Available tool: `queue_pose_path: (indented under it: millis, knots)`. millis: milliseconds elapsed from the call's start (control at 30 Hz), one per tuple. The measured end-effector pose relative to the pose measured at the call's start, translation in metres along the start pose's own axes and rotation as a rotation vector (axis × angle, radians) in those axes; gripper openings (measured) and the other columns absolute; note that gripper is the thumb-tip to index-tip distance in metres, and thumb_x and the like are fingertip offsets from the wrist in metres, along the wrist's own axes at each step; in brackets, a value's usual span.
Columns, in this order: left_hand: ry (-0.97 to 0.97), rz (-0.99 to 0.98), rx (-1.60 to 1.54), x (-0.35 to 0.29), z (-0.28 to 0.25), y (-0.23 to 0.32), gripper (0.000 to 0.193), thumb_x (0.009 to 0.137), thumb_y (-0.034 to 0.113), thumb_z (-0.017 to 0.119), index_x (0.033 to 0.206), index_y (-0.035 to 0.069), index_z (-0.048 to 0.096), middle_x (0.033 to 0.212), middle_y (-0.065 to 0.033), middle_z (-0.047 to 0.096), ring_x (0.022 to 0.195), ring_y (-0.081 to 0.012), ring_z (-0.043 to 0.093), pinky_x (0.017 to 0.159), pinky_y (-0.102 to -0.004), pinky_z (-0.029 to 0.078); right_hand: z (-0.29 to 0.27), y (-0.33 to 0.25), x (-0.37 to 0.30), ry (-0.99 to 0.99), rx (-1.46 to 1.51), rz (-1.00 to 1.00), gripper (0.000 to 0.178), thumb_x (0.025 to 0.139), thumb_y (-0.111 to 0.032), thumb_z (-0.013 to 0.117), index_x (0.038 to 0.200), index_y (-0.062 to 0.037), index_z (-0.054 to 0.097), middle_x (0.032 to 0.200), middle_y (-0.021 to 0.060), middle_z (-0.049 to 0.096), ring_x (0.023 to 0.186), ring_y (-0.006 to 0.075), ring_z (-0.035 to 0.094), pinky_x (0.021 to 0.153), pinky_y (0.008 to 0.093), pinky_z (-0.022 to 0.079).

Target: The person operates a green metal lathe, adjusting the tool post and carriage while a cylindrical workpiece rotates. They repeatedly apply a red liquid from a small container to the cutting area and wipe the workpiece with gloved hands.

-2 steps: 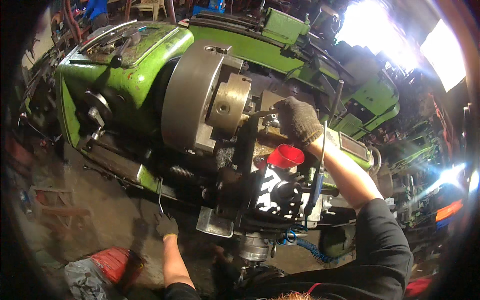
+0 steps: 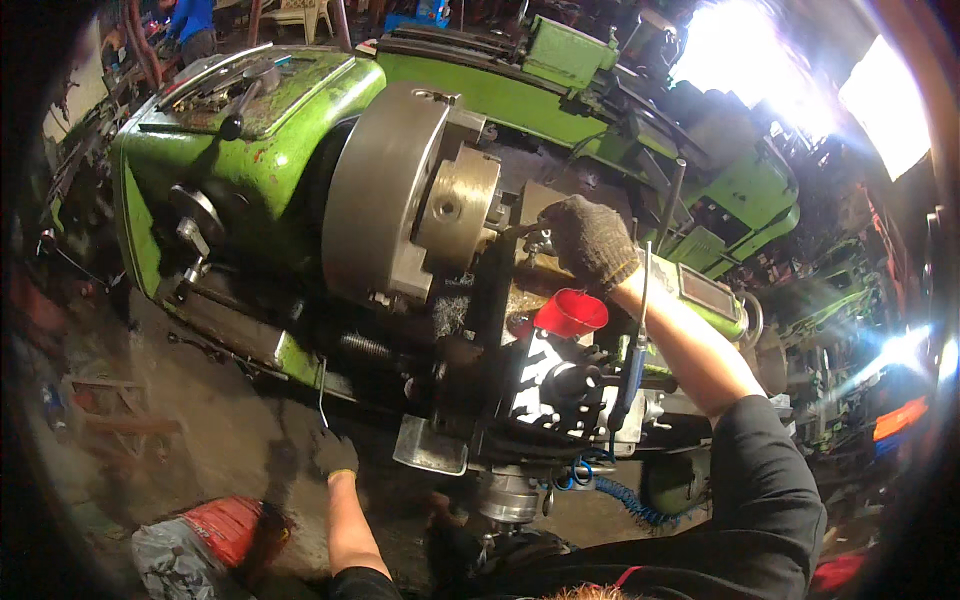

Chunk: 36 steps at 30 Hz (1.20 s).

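Note:
A large steel lathe chuck (image 2: 385,195) grips a brass-coloured cylindrical workpiece (image 2: 462,208) with a round hole in its side. My right hand (image 2: 592,243), in a dark knitted glove, is to the right of the workpiece above the lathe carriage. Its fingers are closed around something by the tool holder (image 2: 540,243); what they hold is hidden. Low on the left, my gloved left hand (image 2: 335,453) is closed at the lower end of a thin bent metal lever (image 2: 322,395), below the green headstock (image 2: 240,150). A red cup (image 2: 571,313) stands beneath my right wrist.
An air blow gun (image 2: 630,375) with a long nozzle and a blue coiled hose (image 2: 630,503) is beside my right forearm. Metal shavings (image 2: 452,315) lie below the chuck. Another green machine (image 2: 480,85) stands behind. A red and grey sack (image 2: 215,535) is at lower left.
The hole in the workpiece sits slightly higher, so the chuck appears to have turned a little. My right hand has shifted very slightly left. My left hand stays at the lever.

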State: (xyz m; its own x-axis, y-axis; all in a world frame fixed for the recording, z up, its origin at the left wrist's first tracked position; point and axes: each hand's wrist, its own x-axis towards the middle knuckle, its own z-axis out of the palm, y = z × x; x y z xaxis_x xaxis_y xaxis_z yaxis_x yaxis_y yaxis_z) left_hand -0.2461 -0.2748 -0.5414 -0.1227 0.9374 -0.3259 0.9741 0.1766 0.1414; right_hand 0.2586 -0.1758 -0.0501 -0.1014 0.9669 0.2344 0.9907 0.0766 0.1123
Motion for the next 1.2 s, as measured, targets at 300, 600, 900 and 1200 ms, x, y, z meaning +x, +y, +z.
queue_pose_path:
  millis: [300,600,900,1200]
  knots:
    - [-0.157,-0.11,-0.039,-0.054,0.01,-0.021,0.067,0.106,0.046,0.062,0.161,0.007,0.054,0.175,-0.024,0.041,0.151,-0.0451,0.055,0.113,-0.057,0.054,-0.008,0.043,-0.016,0.096,0.562,0.334,0.037,0.097,-0.005,0.075,0.134,-0.0066,0.076,0.122,0.0181,0.078,0.094,0.0257,0.079,0.08,0.0399,0.065]
    - [-0.696,-0.248,0.101,-0.162,-0.044,-0.026,0.07,0.103,0.058,0.059,0.156,0.012,0.061,0.173,-0.0261,0.046,0.16,-0.0433,0.045,0.127,-0.0563,0.042,-0.079,0.08,-0.164,0.206,0.767,0.715,0.027,0.103,-0.012,0.074,0.127,-0.0002,0.073,0.098,0.0109,0.08,0.075,0.0148,0.075,0.064,0.0287,0.061]
    - [-0.471,0.089,0.389,-0.208,0.048,-0.12,0.052,0.108,0.045,0.056,0.144,0.01,0.069,0.153,-0.0201,0.065,0.143,-0.0387,0.061,0.118,-0.0549,0.051,-0.031,0.077,-0.174,-0.019,0.507,0.355,0.022,0.088,-0.021,0.082,0.109,-0.0158,0.087,0.109,0.0137,0.081,0.106,0.0367,0.078,0.093,0.0488,0.062]
    - [-0.256,0.273,0.292,-0.163,0.042,-0.099,0.054,0.105,0.045,0.061,0.137,0.003,0.071,0.141,-0.0264,0.071,0.133,-0.0458,0.067,0.111,-0.0587,0.054,0.028,0.073,-0.118,-0.402,0.291,0.17,0.019,0.091,-0.026,0.077,0.102,-0.0117,0.084,0.093,0.0205,0.079,0.089,0.042,0.08,0.075,0.0558,0.063]
